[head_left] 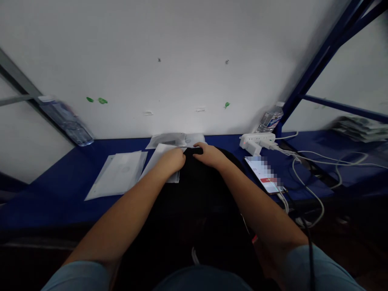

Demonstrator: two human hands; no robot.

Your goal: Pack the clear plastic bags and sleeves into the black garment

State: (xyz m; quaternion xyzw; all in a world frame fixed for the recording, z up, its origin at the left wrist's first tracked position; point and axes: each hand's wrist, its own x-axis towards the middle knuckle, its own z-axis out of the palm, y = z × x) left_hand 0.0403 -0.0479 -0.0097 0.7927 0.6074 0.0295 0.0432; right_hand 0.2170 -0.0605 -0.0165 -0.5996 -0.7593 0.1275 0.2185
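Observation:
A piece of black cloth (197,186) lies over the front of the blue table and hangs down toward my lap. My left hand (174,160) is closed at its far left edge, with the fingertips mostly hidden. Across from it, my right hand (209,154) pinches the far edge of the cloth between thumb and fingers. Under and beside my left wrist is a stack of white translucent plastic bags (157,155). More translucent bags (166,140) lie behind my hands, close to the wall.
Another stack of translucent bags (118,173) lies on the blue table (57,194) to the left. On the right are a phone (263,173), a white power strip (257,139) and tangled cables (303,161). Plastic bottles (68,123) (271,117) stand at both sides by the wall.

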